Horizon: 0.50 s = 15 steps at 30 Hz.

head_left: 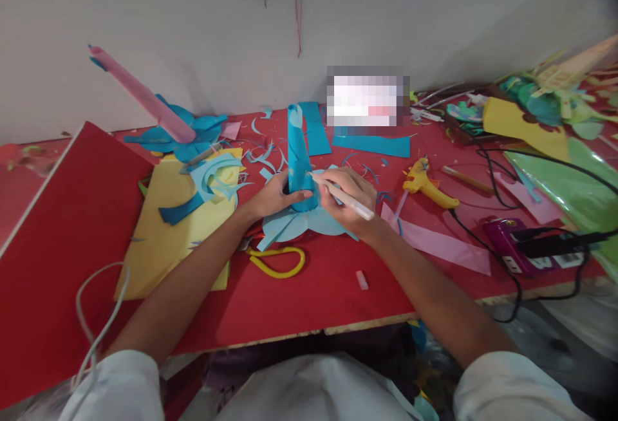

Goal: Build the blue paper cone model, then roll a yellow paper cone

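A blue paper cone [298, 150] stands upright on a light-blue paper base [309, 223] in the middle of the red table [313, 292]. My left hand [275, 194] grips the cone's lower part from the left. My right hand [348, 194] holds a white pen [344, 197], its tip touching the cone's lower right side.
A yellow glue gun [427, 183] lies to the right, with pink paper strips [434, 241] and a purple power strip [526, 247] with black cables. Yellow-handled scissors [277, 261] lie near the front. A yellow sheet [178, 228], blue scraps and a pink cone [140, 96] sit at left.
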Tool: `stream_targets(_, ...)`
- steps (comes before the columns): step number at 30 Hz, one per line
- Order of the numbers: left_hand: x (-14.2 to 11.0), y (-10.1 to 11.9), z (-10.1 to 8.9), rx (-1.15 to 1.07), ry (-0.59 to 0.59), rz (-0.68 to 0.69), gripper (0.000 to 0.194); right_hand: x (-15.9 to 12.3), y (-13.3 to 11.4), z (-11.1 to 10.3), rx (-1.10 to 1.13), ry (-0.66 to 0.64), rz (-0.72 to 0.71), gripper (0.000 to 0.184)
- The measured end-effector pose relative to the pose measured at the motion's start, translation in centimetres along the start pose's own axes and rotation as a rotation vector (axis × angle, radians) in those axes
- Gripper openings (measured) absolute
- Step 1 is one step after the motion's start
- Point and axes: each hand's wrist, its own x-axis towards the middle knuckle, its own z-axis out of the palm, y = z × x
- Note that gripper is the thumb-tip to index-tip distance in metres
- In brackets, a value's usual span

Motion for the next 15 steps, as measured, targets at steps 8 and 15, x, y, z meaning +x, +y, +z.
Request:
stream_targets(8, 0.04, -0.02, 0.04, 0.024, -0.004, 0.021, 0.071, 0.07, -0.25, -0.07, 0.051, -0.032, 0.026, 0.017)
stream_targets(15, 0.08, 0.22, 0.03, 0.019, 0.006, 0.028, 0.068, 0.18, -0.38, -0.08, 0.032, -0.063, -0.007, 0.018)
